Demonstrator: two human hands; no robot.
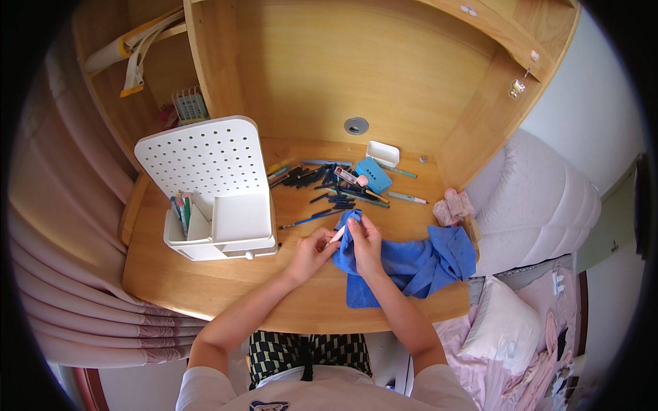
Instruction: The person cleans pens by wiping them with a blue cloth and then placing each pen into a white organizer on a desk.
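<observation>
Between my hands, over the front half of the wooden desk, is a slim white pen-like stick (337, 235). My left hand (310, 253) pinches its lower end between thumb and fingers. A blue cloth (411, 262) is bunched in my right hand (366, 241), which wraps a fold of it around the stick's upper end. The rest of the cloth spreads across the desk to the right. Just beyond my hands lies a loose pile of dark ink cartridges (342, 199) with several pens and pencils. The stick's far tip is hidden by the cloth.
A white pegboard organizer (218, 216) with markers (182, 208) stands at the left. Behind the pile are a blue box (373, 174) and a small white tray (383, 153). A capped pen (407, 197) and a pink patterned bundle (452, 207) lie to the right.
</observation>
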